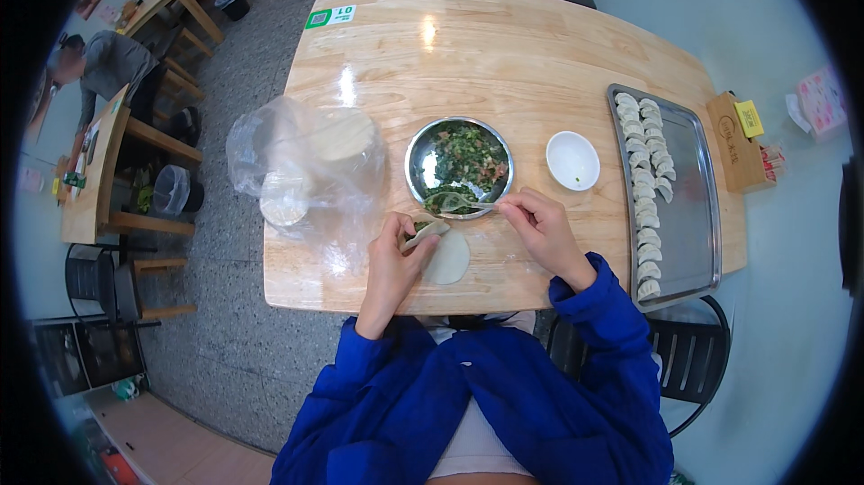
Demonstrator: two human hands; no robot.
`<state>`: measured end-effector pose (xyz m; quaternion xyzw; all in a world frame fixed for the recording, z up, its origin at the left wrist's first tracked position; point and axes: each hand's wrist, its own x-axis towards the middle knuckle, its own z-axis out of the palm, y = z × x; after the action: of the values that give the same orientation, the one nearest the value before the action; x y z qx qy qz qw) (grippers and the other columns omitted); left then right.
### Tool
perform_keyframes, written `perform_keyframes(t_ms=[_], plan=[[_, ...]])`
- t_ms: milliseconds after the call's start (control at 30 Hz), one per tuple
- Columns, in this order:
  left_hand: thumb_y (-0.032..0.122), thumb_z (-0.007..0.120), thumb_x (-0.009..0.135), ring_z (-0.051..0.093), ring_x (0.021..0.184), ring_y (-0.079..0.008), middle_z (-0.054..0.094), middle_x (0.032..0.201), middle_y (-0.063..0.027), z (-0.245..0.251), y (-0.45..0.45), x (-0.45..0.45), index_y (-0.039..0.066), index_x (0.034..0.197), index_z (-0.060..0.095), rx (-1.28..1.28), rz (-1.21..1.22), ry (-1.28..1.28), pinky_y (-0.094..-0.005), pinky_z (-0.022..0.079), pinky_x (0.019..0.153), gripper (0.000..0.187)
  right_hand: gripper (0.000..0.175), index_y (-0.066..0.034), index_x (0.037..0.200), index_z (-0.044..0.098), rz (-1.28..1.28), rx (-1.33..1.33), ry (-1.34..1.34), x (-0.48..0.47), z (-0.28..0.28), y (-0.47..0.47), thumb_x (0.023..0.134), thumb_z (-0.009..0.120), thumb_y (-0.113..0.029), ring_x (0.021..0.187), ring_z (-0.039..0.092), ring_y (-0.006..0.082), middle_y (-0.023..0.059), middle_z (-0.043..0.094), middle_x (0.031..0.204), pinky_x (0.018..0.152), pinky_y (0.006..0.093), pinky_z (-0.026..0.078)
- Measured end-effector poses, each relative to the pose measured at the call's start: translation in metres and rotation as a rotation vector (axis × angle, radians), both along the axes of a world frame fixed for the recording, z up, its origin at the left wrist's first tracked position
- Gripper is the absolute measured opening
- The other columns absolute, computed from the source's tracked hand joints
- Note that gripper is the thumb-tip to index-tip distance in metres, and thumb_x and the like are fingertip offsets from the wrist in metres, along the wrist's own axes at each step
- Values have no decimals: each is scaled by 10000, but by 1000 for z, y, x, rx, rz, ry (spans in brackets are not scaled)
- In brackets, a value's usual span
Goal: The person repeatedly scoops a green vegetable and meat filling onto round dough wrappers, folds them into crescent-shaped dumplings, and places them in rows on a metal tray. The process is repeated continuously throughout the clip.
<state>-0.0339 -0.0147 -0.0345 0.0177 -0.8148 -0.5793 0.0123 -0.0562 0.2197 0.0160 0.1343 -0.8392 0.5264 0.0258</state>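
My left hand (397, 257) holds a dumpling wrapper (428, 231), partly folded, with dark green filling showing inside it. Between my right thumb and fingers is the handle of a clear plastic spoon (453, 202); my right hand (538, 223) keeps its bowl at the near rim of a steel bowl (409, 168). Chopped greens with pinkish bits make up the filling (466, 151) in that bowl. A single round wrapper (449, 259) lies flat on the table, just right of my left hand. To the left, a clear plastic bag (266, 141) covers stacks of round wrappers (341, 134).
A small white bowl (572, 161) stands right of the steel bowl. Folded dumplings (644, 178) line the left side of a metal tray (688, 235) at the wooden table's (513, 53) right edge. Beyond it is a wooden box (741, 147). Another person (118, 66) bends over a table far left.
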Motion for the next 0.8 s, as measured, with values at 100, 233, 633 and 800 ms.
perform_keyframes(t_ms=[100,233,633,800], plan=[[104,785,788,573,654,-149,612,725,-115,1,-2,2,57,963,413,-20,-16,-21,-286,466,597,414,107,16,938,672,46,11,12,2,1,-1,903,635,-79,626,545,181,112,611,781,563,280,430],[95,778,804,682,800,-207,699,887,-161,1,-2,2,54,1074,351,170,-28,-65,-300,522,693,507,96,-13,955,678,110,99,210,3,1,-5,887,639,-68,645,570,215,96,594,758,555,299,442],[-7,710,814,691,871,-178,711,923,-155,20,-2,7,37,1249,364,282,17,-21,-279,534,743,558,486,-36,1061,697,330,642,879,35,12,-2,592,598,-117,536,424,154,0,465,656,453,276,377],[-3,714,822,685,888,-166,706,936,-137,22,-3,7,46,1227,460,229,-7,56,-283,541,744,481,439,-50,1051,707,157,517,904,33,11,5,613,684,-57,510,428,161,-4,494,641,431,282,355]])
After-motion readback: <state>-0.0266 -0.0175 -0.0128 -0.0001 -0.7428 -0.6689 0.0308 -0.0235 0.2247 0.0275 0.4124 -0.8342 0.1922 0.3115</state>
